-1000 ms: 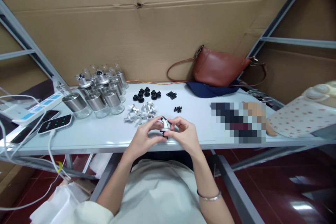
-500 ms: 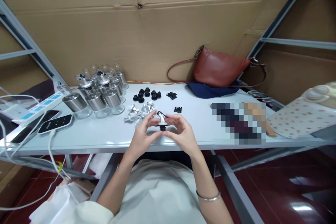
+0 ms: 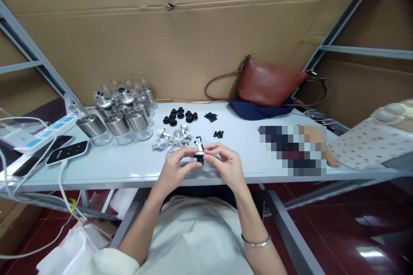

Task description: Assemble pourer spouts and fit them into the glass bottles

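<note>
Between my two hands, above the table's front part, is an upright pour spout (image 3: 199, 154) with a silver top, a black ribbed stopper below and a black flap standing up at its tip. My left hand (image 3: 176, 165) pinches it from the left with thumb and fingers. From the right, my right hand (image 3: 227, 163) grips it near the silver rim. Just beyond lie several loose silver spout tops (image 3: 176, 135). Behind those is a group of black stoppers (image 3: 180, 115). Small black flaps (image 3: 211, 117) and small black caps (image 3: 218, 134) form two little piles to the right.
Several glass bottles with steel sleeves (image 3: 118, 124) crowd the left side, some with spouts on. Nearby are a power strip (image 3: 54, 131) and a black-faced device (image 3: 68, 153) with cables. A brown handbag (image 3: 271, 81) rests on dark blue cloth (image 3: 254, 111). A dotted white container (image 3: 368, 142) stands right.
The black flap on the spout has swung from lying over the tip to standing up. My fingers have shifted closer around the silver rim, and my right thumb has moved up from the stopper's bottom.
</note>
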Available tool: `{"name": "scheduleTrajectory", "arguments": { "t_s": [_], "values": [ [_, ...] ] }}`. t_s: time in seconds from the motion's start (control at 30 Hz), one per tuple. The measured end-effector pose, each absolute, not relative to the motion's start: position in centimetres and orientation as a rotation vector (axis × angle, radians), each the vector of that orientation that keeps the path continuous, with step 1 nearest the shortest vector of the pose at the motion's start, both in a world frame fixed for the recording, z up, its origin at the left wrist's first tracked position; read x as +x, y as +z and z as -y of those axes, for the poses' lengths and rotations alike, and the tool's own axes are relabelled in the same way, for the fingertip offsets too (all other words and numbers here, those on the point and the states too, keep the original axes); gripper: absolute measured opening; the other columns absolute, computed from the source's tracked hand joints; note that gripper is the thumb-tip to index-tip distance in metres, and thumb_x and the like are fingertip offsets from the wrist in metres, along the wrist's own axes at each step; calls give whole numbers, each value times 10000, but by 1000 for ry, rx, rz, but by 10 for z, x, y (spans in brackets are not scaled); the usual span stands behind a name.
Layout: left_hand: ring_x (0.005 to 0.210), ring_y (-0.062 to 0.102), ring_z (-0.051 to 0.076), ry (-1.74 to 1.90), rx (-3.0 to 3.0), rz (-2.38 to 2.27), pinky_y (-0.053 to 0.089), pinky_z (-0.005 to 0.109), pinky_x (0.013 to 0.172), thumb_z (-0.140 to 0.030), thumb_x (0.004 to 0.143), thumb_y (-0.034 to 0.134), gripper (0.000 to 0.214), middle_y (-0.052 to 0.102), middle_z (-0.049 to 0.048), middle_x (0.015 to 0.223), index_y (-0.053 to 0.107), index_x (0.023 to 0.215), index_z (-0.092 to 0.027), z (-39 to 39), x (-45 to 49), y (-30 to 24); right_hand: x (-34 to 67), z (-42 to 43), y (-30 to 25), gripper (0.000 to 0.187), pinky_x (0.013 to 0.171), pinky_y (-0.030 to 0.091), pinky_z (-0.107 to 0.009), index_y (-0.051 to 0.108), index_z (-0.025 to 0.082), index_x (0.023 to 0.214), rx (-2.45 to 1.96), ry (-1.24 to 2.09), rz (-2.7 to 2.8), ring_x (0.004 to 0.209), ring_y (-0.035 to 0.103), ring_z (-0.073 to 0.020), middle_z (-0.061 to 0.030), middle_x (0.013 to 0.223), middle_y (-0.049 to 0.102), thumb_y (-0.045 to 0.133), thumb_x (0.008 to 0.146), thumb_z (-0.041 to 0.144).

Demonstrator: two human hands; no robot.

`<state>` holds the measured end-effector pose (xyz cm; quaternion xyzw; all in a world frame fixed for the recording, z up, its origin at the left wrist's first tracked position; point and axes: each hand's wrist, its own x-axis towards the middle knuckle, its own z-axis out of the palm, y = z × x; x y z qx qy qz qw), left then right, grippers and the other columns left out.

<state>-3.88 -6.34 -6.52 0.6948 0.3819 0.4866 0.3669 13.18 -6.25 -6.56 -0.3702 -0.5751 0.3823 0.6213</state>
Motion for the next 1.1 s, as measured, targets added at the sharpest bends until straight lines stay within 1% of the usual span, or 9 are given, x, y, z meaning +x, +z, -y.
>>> {"name": "scheduleTrajectory", "arguments": {
  "t_s": [0.07,0.13,0.23,0.3,0.5,0.7,0.83,0.97,1.1],
  "values": [
    [908,650,169,1240,1766,-978,535,260,808,-265,741,739,280,695,48,1016,676,1007,-206,63,-38,-65,132,63,-66,79,801,495,-351,688,220,653,-857,892,1311,797,651,-191,-34,799,704,755,687,243],
    [936,648,161,1257,1705,-954,526,265,853,-241,732,742,435,686,39,1027,620,1150,-233,62,-37,-65,131,63,-67,114,805,499,-341,703,232,781,-852,937,1278,808,646,-182,-26,827,708,759,683,249],
    [931,642,140,1288,1602,-881,512,282,896,-207,701,757,813,671,6,959,366,1410,-281,60,-35,-65,131,63,-68,206,817,502,-343,703,233,906,-868,967,1313,827,635,-181,-33,882,712,744,708,275],
    [880,632,122,1286,1580,-850,511,284,890,-195,678,768,922,649,-16,894,278,1455,-280,59,-35,-65,132,64,-67,160,832,497,-354,714,224,879,-859,953,1383,862,632,-191,-48,917,710,726,736,294],
    [902,633,146,1249,1518,-855,512,299,900,-145,631,784,702,655,14,907,526,1281,-201,61,-36,-59,132,64,-67,238,831,505,-354,673,242,960,-796,990,1379,866,646,-189,-36,901,710,739,741,308],
    [882,658,153,1324,1462,-850,530,287,869,-114,575,818,683,681,14,878,566,1206,-183,62,-35,-59,132,64,-70,292,869,508,-371,677,245,1045,-769,1030,1401,890,639,-189,-43,924,709,720,767,325],
    [884,668,164,1346,1467,-913,530,285,864,-135,568,828,642,694,19,867,596,1165,-175,63,-35,-61,131,64,-69,463,869,510,-357,622,279,1178,-738,1033,1373,884,640,-177,-25,924,689,752,734,299],
    [912,665,176,1297,1562,-929,524,297,882,-170,611,810,621,698,35,908,602,1196,-183,65,-35,-61,131,62,-70,384,861,508,-360,700,267,1035,-735,1043,1343,848,638,-174,-15,874,678,804,667,302],
    [846,655,142,1322,1630,-883,530,293,868,-204,644,793,801,684,-1,871,457,1371,-228,63,-35,-62,131,62,-69,148,820,510,-373,746,247,782,-768,966,1328,816,644,-192,-29,821,691,806,657,300]
  ]
}}
